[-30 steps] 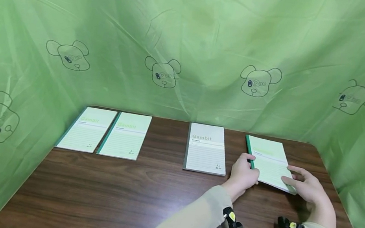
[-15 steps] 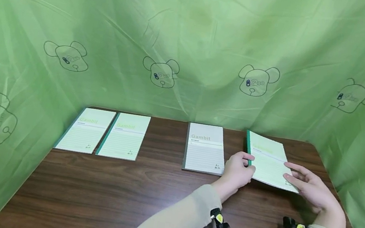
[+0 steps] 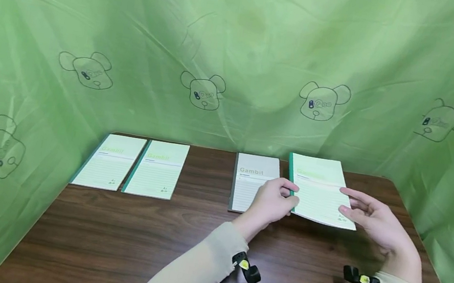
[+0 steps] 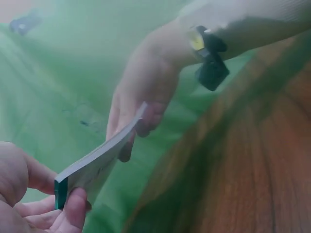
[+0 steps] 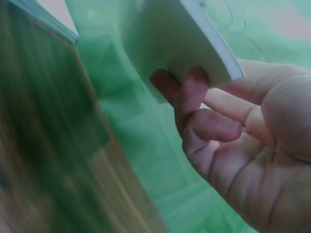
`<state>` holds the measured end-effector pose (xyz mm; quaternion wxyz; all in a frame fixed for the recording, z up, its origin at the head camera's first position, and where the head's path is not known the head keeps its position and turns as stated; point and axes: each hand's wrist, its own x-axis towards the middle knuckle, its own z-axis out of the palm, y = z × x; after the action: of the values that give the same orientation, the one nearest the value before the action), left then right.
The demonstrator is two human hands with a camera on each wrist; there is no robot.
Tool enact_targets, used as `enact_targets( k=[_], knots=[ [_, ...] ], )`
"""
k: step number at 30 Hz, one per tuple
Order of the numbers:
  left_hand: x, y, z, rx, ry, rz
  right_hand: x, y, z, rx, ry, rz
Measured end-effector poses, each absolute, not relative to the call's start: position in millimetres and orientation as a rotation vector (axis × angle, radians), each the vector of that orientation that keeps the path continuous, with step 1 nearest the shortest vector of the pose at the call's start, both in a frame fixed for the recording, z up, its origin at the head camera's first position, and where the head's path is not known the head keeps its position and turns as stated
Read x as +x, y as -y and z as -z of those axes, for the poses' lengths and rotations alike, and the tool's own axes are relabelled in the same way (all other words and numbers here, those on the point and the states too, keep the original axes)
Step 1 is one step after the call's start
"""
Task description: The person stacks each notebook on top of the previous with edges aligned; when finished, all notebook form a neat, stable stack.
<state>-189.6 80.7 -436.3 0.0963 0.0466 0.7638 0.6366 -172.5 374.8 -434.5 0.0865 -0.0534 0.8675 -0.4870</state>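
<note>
Both hands hold a green-spined notebook (image 3: 319, 191) raised off the table at the right, its cover facing up. My left hand (image 3: 271, 200) pinches the spine edge; in the left wrist view the fingers (image 4: 75, 206) curl under the green spine. On the opposite edge, near the lower corner, my right hand (image 3: 378, 225) grips it. Fingers (image 5: 194, 87) of that hand show bent beneath the notebook in the right wrist view. A grey-spined "Gambit" notebook (image 3: 248, 189) lies flat just left of the held one, partly hidden by my left hand.
Two more green-spined notebooks lie side by side at the left, the outer one (image 3: 108, 162) next to the inner one (image 3: 155, 170). The brown wooden table (image 3: 126, 244) ends at a green curtain (image 3: 229, 127) behind and on both sides.
The held notebook has been lifted from the table and carried left, toward the grey-spined notebook. Both hands have moved with it, the left arm shifting left across the table.
</note>
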Motion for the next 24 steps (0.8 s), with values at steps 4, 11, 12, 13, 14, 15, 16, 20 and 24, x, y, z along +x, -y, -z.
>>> enact_targets(
  k=[4,11,12,13,14,15,16,20,24],
  knots=[
    [-189.9,-61.0,431.8,0.096,-2.258,-1.911,-175.3,-353.0,426.7,-0.21,-2.613,1.455],
    [-195.8,-26.2,433.1,0.114,-2.351,-1.831,-182.1,-316.3,421.4,-0.211,-2.67,1.425],
    [-197.2,-21.4,434.2,0.112,-2.367,-1.819,-183.1,-310.9,421.4,-0.211,-2.678,1.419],
    [-198.6,-16.6,435.4,0.113,-2.388,-1.801,-184.3,-305.3,421.9,-0.209,-2.689,1.415],
    [-200.1,-11.9,436.6,0.116,-2.405,-1.787,-185.3,-299.7,422.5,-0.207,-2.7,1.411],
    [-201.5,-7.2,437.7,0.118,-2.417,-1.78,-186.3,-294.1,423.3,-0.21,-2.709,1.412],
    [-203.0,-2.6,438.8,0.12,-2.427,-1.776,-187.2,-288.4,424.4,-0.205,-2.712,1.424],
    [-207.5,14.7,440.1,0.122,-2.432,-1.8,-189.2,-264.4,430.5,-0.154,-2.694,1.57],
    [-213.0,28.5,442.5,0.096,-2.412,-1.863,-192.7,-240.4,441.6,-0.126,-2.695,1.766]
  ],
)
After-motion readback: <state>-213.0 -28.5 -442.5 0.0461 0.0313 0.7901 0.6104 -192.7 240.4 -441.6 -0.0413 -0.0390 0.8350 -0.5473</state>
